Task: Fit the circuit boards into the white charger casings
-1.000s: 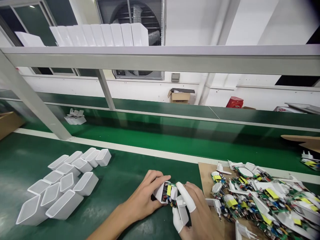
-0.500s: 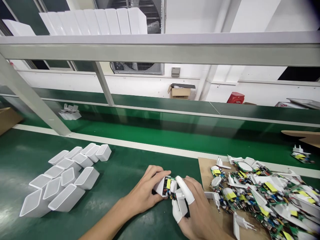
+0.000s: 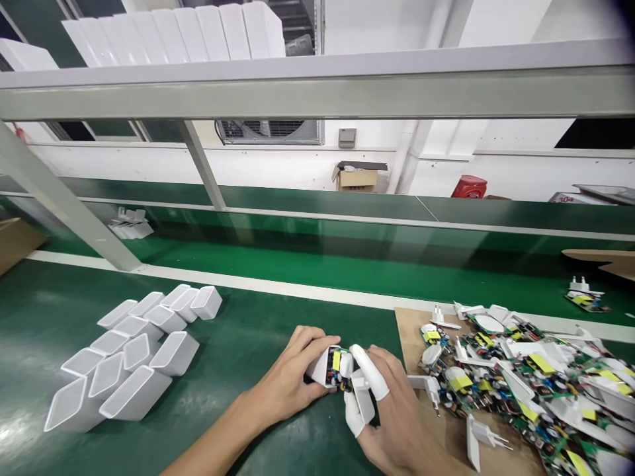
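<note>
My left hand (image 3: 288, 383) grips a white charger shell (image 3: 320, 365) at the near edge of the green table. A circuit board (image 3: 336, 370) with a yellow part sticks out of the shell's open end. My right hand (image 3: 391, 416), with white finger cots on thumb and forefinger, pinches the white plug cover (image 3: 363, 400) joined to that board. Both hands meet just left of the cardboard sheet (image 3: 409, 334).
Several empty white shells (image 3: 131, 360) lie grouped at the left. A heap of circuit boards with plug covers (image 3: 526, 390) covers the cardboard at the right. Beyond a white strip runs a green conveyor (image 3: 347, 264) carrying a few parts (image 3: 129, 225). A grey frame bar (image 3: 317, 92) crosses overhead.
The view has tilted slightly, so everything sits a little lower and leftward. Both hands keep their hold on the shell and board. Parts on the conveyor have drifted left.
</note>
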`<state>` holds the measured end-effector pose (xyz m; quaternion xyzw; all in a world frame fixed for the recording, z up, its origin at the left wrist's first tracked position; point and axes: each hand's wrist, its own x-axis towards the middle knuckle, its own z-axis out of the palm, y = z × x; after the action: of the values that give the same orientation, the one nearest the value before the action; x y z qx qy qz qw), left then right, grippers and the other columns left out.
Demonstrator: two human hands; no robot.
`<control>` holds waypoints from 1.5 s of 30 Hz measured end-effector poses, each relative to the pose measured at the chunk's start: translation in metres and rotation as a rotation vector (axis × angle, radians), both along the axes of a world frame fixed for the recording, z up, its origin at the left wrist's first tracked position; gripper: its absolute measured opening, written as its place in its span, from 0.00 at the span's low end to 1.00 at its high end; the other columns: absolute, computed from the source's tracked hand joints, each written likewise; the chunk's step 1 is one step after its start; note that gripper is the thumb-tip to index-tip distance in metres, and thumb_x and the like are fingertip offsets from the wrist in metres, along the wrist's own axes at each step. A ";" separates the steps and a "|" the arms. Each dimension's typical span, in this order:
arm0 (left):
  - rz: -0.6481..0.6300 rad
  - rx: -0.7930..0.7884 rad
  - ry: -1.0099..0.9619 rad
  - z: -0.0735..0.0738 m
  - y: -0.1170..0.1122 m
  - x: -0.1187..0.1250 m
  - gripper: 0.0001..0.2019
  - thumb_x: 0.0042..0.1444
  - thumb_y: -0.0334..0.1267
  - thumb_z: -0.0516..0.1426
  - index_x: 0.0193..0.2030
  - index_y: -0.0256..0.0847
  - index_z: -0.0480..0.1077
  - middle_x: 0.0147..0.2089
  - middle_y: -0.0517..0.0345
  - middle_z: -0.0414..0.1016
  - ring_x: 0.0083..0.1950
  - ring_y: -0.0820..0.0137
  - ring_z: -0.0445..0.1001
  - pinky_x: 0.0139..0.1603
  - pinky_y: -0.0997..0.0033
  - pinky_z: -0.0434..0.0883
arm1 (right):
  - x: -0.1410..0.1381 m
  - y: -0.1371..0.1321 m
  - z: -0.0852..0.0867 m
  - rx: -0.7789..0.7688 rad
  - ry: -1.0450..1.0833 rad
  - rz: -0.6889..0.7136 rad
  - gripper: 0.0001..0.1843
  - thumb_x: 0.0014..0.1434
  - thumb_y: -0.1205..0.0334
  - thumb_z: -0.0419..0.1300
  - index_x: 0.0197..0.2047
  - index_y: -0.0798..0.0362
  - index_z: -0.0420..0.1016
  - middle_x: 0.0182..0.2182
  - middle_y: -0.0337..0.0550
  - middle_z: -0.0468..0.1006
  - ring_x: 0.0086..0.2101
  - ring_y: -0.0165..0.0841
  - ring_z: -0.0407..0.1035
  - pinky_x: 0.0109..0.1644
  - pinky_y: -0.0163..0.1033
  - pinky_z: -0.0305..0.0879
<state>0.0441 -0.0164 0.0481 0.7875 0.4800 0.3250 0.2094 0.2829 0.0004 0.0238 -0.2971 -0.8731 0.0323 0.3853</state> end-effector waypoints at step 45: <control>-0.002 -0.406 -0.688 0.006 -0.002 -0.005 0.30 0.72 0.56 0.54 0.77 0.57 0.56 0.74 0.49 0.65 0.72 0.53 0.69 0.72 0.48 0.67 | -0.014 0.012 0.003 -0.125 0.099 0.170 0.26 0.68 0.78 0.52 0.65 0.54 0.68 0.58 0.58 0.73 0.55 0.42 0.75 0.56 0.46 0.80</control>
<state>0.0395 -0.0188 0.0537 0.5758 0.4356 0.4680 0.5096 0.2692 0.0119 0.0269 -0.2434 -0.8714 0.1339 0.4043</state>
